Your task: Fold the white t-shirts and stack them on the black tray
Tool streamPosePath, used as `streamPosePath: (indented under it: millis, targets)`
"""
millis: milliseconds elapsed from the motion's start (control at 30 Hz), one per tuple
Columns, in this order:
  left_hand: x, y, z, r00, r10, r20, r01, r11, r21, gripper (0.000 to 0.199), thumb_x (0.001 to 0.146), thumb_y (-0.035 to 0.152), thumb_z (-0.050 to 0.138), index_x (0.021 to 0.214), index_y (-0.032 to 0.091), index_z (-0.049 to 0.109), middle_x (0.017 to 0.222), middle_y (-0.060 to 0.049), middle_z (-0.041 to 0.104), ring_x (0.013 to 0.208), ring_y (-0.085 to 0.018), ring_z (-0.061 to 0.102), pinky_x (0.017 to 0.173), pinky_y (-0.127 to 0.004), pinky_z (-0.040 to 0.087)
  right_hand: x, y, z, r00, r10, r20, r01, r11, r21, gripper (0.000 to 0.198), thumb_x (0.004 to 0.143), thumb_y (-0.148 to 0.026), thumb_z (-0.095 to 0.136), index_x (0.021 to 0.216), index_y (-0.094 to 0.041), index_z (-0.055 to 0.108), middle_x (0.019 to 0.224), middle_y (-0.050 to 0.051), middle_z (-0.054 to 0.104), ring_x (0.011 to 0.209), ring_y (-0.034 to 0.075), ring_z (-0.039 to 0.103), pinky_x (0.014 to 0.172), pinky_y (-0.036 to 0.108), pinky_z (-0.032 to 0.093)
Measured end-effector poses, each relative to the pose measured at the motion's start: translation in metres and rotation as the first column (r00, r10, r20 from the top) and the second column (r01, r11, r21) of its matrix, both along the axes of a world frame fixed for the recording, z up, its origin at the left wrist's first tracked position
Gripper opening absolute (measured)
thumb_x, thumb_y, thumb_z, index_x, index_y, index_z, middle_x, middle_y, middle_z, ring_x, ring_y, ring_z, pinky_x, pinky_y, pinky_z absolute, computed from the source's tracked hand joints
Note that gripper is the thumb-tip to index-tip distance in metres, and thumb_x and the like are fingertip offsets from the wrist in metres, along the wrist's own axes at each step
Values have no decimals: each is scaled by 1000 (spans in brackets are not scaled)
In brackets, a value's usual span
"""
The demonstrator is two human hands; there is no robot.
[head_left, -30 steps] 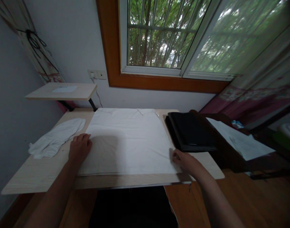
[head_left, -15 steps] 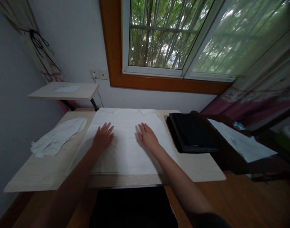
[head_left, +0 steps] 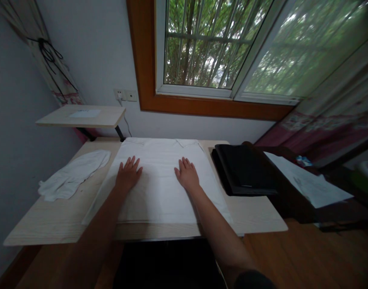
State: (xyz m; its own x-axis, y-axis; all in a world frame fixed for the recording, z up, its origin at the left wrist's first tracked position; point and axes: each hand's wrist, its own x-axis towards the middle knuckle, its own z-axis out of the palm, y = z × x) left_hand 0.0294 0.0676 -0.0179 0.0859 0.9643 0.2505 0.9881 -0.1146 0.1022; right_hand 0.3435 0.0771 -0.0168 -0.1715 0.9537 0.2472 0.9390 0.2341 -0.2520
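Note:
A white cloth [head_left: 159, 192] is spread flat over the middle of the wooden desk, with a few creases along its far edge. On its left half rests my left hand [head_left: 129, 173], palm down with fingers spread and nothing in it. My right hand [head_left: 187, 173] lies the same way on the right half, its fingers stretched toward the window. Both forearms cross the cloth's near part and hide some of it. Left of the cloth lies a crumpled white fabric piece [head_left: 75, 174], apart from my hands.
A black folder-like stack [head_left: 244, 168] sits on the desk's [head_left: 259, 216] right side. A small raised shelf [head_left: 108, 114] stands at the back left. Beyond the desk's right edge, a pale sheet [head_left: 307, 180] lies on a dark surface. The window [head_left: 214, 48] is ahead.
My right hand has shifted slightly right and turned a little, its fingers flatter on the cloth. The left hand has moved slightly left. The cloth looks the same.

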Motion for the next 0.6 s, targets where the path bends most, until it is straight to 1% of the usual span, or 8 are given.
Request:
streamPosePath:
  millis: [167, 233, 300, 367, 433, 533, 600]
  targets:
    - [-52, -19, -3, 995, 89, -33, -89, 996, -8, 59, 103, 45, 31, 153, 18, 43, 164, -15, 35, 153, -31, 29, 122, -59, 21, 75, -11, -7, 993, -122, 8, 120, 988, 95, 52, 102, -35, 40, 145, -8, 53, 156, 19, 46, 147, 29, 38, 120, 48, 29]
    - [-65, -27, -5, 993, 110, -49, -111, 994, -15, 60, 103, 44, 29, 153, 15, 44, 163, -17, 36, 152, -32, 30, 121, -60, 23, 98, -16, -10, 989, -148, 6, 146, 981, 124, 50, 101, -32, 39, 142, -8, 56, 152, 19, 51, 145, 28, 41, 119, 47, 32]
    - [-73, -33, -5, 990, 127, -60, -128, 992, -16, 58, 102, 42, 29, 151, 14, 46, 162, -17, 39, 151, -33, 32, 120, -59, 25, 112, -21, -12, 988, -152, 2, 150, 977, 153, 49, 100, -30, 39, 140, -7, 58, 149, 19, 54, 143, 29, 43, 117, 46, 35]
    - [-74, -38, -3, 988, 146, -58, -146, 989, 5, 55, 101, 39, 33, 148, 16, 49, 159, -16, 44, 149, -33, 36, 119, -57, 27, 117, -25, -11, 988, -157, -1, 155, 971, 182, 47, 99, -28, 41, 137, -8, 61, 147, 19, 56, 139, 29, 45, 115, 47, 38]
    - [-72, -41, 2, 983, 178, -44, -175, 983, 50, 51, 99, 37, 38, 144, 19, 54, 154, -16, 49, 143, -32, 43, 116, -54, 33, 116, -29, -7, 984, -179, 1, 175, 962, 208, 44, 97, -25, 43, 134, -12, 63, 143, 17, 58, 133, 30, 47, 111, 48, 41]
    - [-65, -47, 12, 969, 247, -31, -242, 963, 118, 48, 96, 34, 42, 139, 20, 58, 148, -16, 53, 130, -34, 51, 104, -53, 43, 108, -37, 3, 971, -238, 13, 228, 944, 238, 38, 94, -23, 46, 126, -18, 67, 137, 15, 60, 122, 33, 50, 101, 49, 45]
    - [-62, -52, 17, 958, 285, -29, -278, 950, 146, 46, 95, 32, 41, 137, 20, 59, 142, -17, 55, 122, -36, 53, 98, -52, 46, 104, -41, 9, 961, -274, 29, 260, 936, 236, 35, 93, -22, 48, 122, -19, 68, 133, 16, 60, 115, 34, 50, 94, 48, 47]
